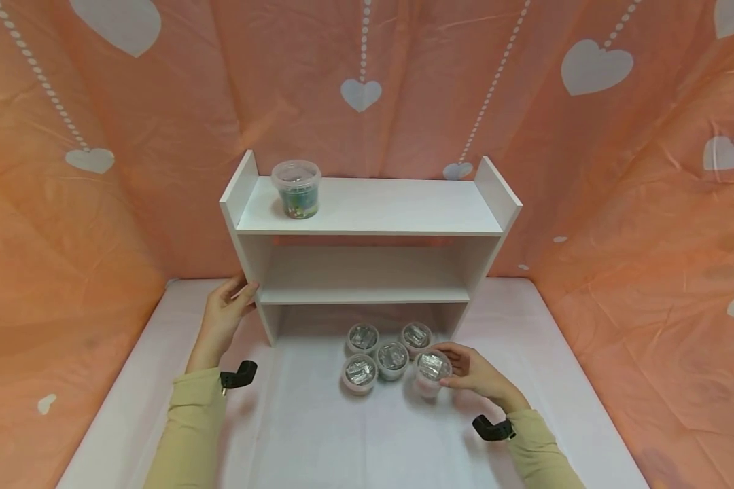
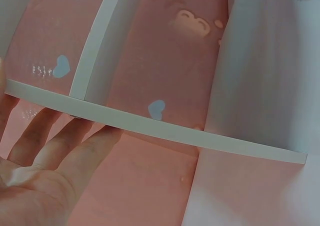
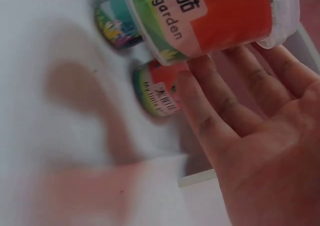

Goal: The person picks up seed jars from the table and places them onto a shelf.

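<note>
Head view: right hand (image 1: 474, 375) grips round, clear-lidded plastic cup (image 1: 431, 370) with silvery top, beside four similar cups (image 1: 392, 357) on white table (image 1: 318, 435); left hand (image 1: 223, 316) pinches side of white two-board shelf unit (image 1: 367, 272).

Left wrist view: fingers (image 2: 87, 158) at outer side of upright panel (image 2: 165, 130).

Right wrist view: gripped cup, red-and-green label (image 3: 230, 23), apparently raised.

Step, judged: cup pick-up. Next move calls for firm grip, clearance from neighbours.
</note>
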A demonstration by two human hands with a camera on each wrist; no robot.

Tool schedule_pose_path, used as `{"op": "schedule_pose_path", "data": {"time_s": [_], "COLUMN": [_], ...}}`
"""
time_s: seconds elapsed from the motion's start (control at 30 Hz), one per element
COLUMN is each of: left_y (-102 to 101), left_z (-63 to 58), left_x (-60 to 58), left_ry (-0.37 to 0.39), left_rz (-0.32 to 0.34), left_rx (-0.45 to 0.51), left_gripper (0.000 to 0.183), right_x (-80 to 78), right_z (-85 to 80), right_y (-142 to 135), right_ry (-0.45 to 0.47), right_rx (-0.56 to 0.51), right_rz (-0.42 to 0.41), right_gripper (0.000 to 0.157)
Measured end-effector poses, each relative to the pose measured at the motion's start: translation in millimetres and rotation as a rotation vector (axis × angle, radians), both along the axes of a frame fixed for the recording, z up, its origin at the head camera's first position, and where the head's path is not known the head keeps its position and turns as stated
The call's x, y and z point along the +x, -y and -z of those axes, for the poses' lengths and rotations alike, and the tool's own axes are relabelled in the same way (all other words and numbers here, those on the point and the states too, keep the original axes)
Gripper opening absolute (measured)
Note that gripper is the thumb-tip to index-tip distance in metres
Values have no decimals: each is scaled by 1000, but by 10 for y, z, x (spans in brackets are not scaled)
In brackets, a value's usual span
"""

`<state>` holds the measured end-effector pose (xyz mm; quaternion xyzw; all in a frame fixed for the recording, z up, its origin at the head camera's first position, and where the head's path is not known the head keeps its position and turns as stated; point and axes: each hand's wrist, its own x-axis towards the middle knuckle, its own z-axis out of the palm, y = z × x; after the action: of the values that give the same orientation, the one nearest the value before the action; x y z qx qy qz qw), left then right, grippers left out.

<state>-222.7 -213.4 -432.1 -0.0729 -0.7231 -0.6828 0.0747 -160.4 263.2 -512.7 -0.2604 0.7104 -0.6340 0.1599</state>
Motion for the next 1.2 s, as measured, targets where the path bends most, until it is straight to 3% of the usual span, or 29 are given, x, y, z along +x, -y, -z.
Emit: {"op": "schedule_pose_path", "data": {"time_s": [0.47,0.87,1.2], "left_y": [5,-9,-10], "left_z": [-9,-21,-28], "left_x": [15,17,18], "left_ry": [0,31,13], "left_rz": [-6,-5,0], "left_rx": [-17,-12,-4], "left_gripper": [56,55,55], "right_x": [-40,-142,-257], "right_z": [-273,-501,-769], "right_y": [37,134,245], "right_ry": [-10,-55,-110], "right_rx": [-41,-62,-77], "right_rz": [3,-60,-119], "right_gripper": [57,54,54]}}
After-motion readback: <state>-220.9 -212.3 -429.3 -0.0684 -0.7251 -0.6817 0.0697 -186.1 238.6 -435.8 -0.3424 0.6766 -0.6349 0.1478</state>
